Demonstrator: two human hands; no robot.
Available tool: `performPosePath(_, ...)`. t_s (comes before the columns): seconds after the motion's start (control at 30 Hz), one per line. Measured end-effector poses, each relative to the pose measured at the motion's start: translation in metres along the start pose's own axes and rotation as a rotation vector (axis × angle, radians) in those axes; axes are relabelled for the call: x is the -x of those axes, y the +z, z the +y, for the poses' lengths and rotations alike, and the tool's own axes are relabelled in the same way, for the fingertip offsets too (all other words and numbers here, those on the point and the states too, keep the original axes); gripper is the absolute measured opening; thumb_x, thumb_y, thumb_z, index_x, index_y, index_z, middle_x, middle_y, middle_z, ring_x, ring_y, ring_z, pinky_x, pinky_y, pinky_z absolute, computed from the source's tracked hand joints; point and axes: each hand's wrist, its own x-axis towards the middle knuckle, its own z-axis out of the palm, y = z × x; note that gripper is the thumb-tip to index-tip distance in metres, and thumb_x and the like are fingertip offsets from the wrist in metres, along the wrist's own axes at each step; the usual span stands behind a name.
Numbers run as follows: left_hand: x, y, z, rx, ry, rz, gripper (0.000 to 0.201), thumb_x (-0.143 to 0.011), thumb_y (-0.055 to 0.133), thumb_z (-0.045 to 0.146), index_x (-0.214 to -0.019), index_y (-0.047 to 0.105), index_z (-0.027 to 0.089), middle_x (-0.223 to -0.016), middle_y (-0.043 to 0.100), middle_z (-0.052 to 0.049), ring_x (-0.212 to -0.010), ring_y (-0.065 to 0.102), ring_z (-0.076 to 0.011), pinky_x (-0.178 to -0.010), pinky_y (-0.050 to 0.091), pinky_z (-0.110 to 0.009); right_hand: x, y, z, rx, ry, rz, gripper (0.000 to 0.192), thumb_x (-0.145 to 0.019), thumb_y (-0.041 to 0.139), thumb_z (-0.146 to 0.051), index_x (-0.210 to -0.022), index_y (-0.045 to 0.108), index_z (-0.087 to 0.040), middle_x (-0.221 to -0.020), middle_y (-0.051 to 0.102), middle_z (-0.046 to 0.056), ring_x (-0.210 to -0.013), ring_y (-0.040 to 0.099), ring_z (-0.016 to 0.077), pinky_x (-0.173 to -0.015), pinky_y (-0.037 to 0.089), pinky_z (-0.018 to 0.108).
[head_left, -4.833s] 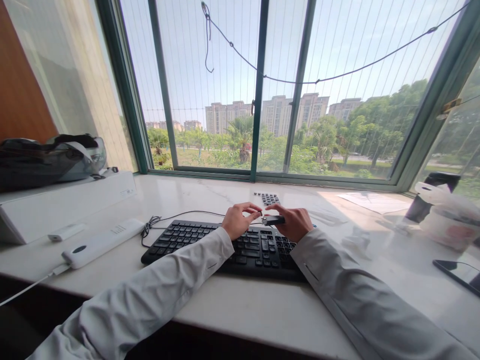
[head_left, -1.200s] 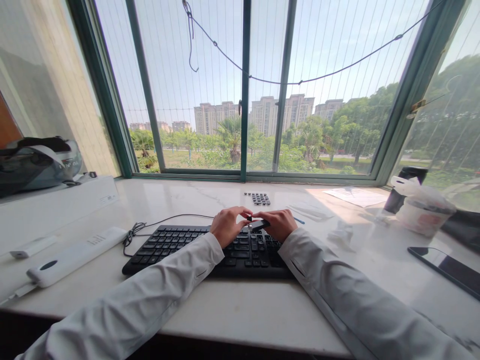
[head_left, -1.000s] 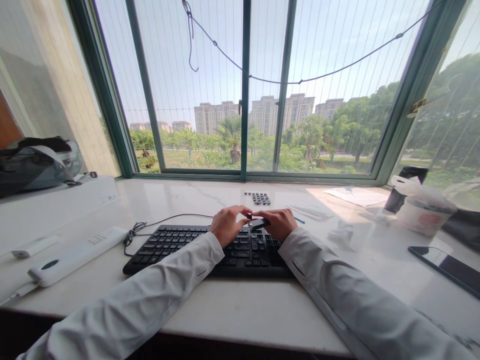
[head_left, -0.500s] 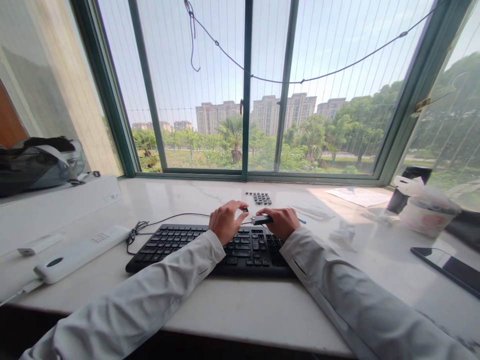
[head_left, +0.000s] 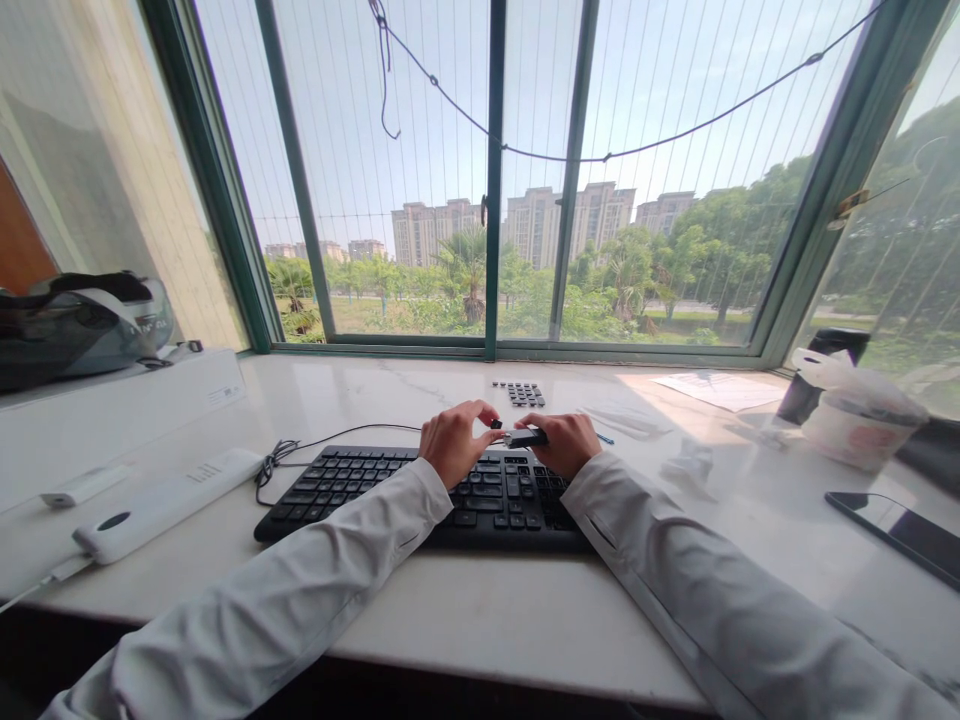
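Over the far right end of the black keyboard (head_left: pixel 420 495), near the middle of the worktop (head_left: pixel 525 620), my two hands meet above the keys. My right hand (head_left: pixel 564 443) is closed around a small black tool (head_left: pixel 526 437), its long axis running roughly level and left to right, its free end pointing toward my left hand (head_left: pixel 452 443). My left grip is narrow, thumb and forefinger pinched on a tiny dark keycap (head_left: pixel 496 424) held just off the tool's tip; whether the two touch I cannot tell. The keycap lies to the left of the tool, so the left hand is the nearer one to it, and both hang just above the keyboard's back edge.

Beyond my hands, toward the window edge of the worktop, a small group of loose keycaps (head_left: pixel 524 393) lies in rows, apart from the keyboard. The keyboard cable (head_left: pixel 300 452) coils off its left end. A white power strip (head_left: pixel 169 503) lies near the left edge. At the right edge stand a white lidded tub (head_left: pixel 855 420) and a dark cup (head_left: pixel 821 375) behind it; what they hold is not visible. A phone (head_left: pixel 900 525) lies flat near the right front corner, and a sheet of paper (head_left: pixel 720 390) sits by the window.
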Motion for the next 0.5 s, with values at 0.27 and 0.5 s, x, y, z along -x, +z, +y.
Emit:
performPosePath(0.27, -0.0009, 0.0044, -0.0041, -0.014, -0.004, -0.027, 0.023, -0.081, 0.067, 0.033, -0.104, 0.065, 0.033, -0.102, 0.072, 0.007, -0.094, 0.066, -0.0168, -0.077, 0.046, -0.026, -0.0015, 0.0018, 0.0034, 0.023, 0.018, -0.015, 0.029, -0.087, 0.048, -0.04, -0.105, 0.069, -0.031, -0.087, 0.075, 0.003, -0.081, 0.069, 0.022, -0.068, 0.039, 0.029)
performPosePath(0.5, -0.0016, 0.0047, -0.0076, -0.089, 0.008, -0.038, 0.017, -0.081, 0.066, 0.031, -0.098, 0.067, 0.031, -0.103, 0.071, 0.006, -0.089, 0.066, -0.0165, -0.074, 0.047, -0.025, -0.0051, 0.0065, 0.0044, 0.053, 0.042, -0.117, 0.029, -0.086, 0.049, -0.039, -0.106, 0.069, -0.032, -0.089, 0.074, 0.006, -0.084, 0.068, 0.0246, -0.071, 0.042, 0.031)
